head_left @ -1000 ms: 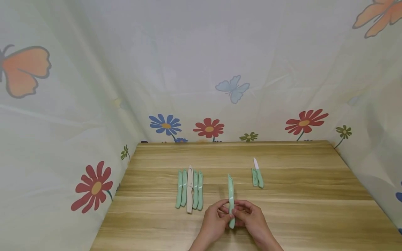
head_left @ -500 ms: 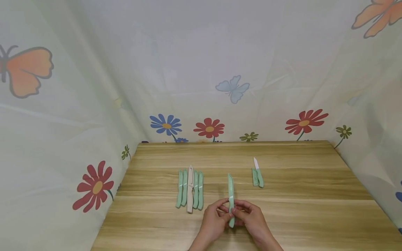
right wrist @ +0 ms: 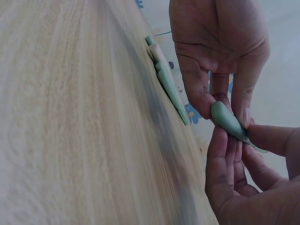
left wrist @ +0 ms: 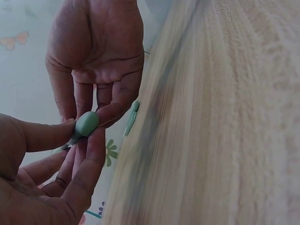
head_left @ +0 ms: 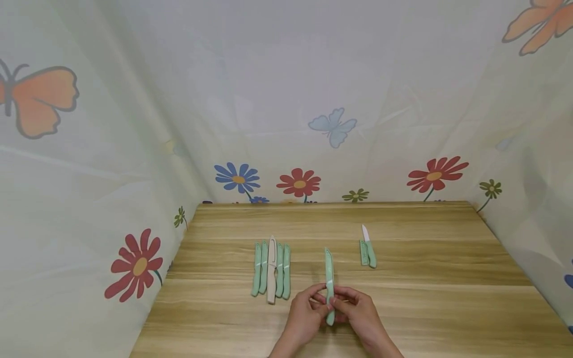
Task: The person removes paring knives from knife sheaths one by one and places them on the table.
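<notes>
Both hands, left hand [head_left: 306, 312] and right hand [head_left: 358, 311], pinch the sheathed green knife [head_left: 329, 283] by its handle, tip toward 12 o'clock above the table [head_left: 425, 308] (light, rigid, smooth plastic; judged slippery, best gripped mid-handle).

Your left hand [head_left: 308, 311] and right hand [head_left: 358, 312] come in from the near edge, forearms angled toward each other so the hands meet just in front of you. Both have their fingers curled inward and their fingertips close together, thumbs on top, pinching from either side. In the wrist views your left hand [left wrist: 51, 173] sits with its thumb and forefinger pressed together, while your right hand [right wrist: 248, 187] faces it palm to palm, fingers bent the same way.
</notes>
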The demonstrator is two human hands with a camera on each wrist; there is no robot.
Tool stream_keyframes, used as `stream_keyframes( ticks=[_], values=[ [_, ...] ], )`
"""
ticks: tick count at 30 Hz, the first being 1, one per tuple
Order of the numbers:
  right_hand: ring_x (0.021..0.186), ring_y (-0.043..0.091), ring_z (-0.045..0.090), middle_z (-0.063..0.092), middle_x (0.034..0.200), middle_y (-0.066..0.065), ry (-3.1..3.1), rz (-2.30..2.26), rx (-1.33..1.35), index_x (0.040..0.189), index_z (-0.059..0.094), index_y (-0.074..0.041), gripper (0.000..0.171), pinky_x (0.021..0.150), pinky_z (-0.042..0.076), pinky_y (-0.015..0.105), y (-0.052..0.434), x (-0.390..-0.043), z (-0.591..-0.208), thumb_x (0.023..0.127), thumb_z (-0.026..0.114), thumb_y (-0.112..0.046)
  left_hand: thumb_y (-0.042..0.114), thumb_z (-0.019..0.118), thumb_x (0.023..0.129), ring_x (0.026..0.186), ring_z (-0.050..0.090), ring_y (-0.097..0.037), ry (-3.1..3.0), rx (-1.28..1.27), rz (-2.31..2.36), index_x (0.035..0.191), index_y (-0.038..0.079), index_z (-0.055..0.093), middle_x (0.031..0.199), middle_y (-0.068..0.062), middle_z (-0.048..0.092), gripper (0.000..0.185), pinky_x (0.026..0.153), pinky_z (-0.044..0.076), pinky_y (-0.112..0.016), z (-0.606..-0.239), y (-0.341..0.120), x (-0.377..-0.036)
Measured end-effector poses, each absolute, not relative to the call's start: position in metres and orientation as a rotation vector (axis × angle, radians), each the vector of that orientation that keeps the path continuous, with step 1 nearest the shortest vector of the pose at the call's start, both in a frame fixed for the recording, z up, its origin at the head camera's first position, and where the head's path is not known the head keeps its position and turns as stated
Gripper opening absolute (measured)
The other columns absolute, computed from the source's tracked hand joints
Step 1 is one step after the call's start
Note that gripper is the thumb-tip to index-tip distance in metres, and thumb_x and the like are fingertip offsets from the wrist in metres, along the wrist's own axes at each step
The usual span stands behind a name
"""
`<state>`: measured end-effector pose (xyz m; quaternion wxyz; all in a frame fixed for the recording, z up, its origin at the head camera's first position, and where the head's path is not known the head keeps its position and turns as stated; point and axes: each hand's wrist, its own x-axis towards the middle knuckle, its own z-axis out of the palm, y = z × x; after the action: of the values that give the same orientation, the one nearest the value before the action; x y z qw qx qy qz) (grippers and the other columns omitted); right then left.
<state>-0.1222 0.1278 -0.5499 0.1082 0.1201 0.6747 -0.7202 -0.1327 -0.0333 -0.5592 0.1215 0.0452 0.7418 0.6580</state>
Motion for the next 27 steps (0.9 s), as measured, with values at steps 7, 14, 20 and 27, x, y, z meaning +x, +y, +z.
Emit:
stream_keyframes(
  ticks=[7,14,20,27],
  values=[
    [0.087,0.016,0.067,0.067,0.101,0.008,1.993,-2.113,0.341,0.131,0.063,0.01,0.04,0.071,0.064,0.033,0.127,-0.121,-0.548,0.094,0.072,-0.005,0.001,0.076,0.088,0.08,0.067,-0.01,2.17,0.163,1.873,0.136,0.01,0.066,0.098,-0.003,0.066,0.05,0.059,0.058,-0.023,-0.559,-0.037,-0.132],
    [0.089,0.017,0.069,0.068,0.102,0.008,1.975,-2.122,0.326,0.132,0.062,0.009,0.042,0.072,0.064,0.032,0.129,-0.121,-0.547,0.094,0.072,-0.006,0.01,0.077,0.091,0.086,0.069,-0.01,2.172,0.201,1.832,0.139,0.01,0.063,0.102,-0.002,0.068,0.05,0.065,0.06,-0.024,-0.561,-0.042,-0.137],
    [0.088,0.015,0.068,0.069,0.101,0.007,1.979,-2.124,0.335,0.131,0.063,0.01,0.042,0.071,0.064,0.032,0.129,-0.12,-0.548,0.094,0.073,-0.006,0.021,0.072,0.096,0.089,0.068,-0.01,2.204,0.174,1.815,0.139,0.009,0.064,0.105,0.001,0.07,0.045,0.071,0.058,-0.022,-0.558,-0.045,-0.15],
    [0.086,0.015,0.067,0.067,0.101,0.007,1.982,-2.108,0.335,0.132,0.062,0.01,0.043,0.07,0.064,0.033,0.129,-0.12,-0.549,0.093,0.073,-0.006,0.024,0.071,0.098,0.093,0.073,-0.017,2.202,0.171,1.894,0.139,0.004,0.062,0.11,-0.004,0.071,0.047,0.079,0.062,-0.027,-0.553,-0.041,-0.166]
  ],
)
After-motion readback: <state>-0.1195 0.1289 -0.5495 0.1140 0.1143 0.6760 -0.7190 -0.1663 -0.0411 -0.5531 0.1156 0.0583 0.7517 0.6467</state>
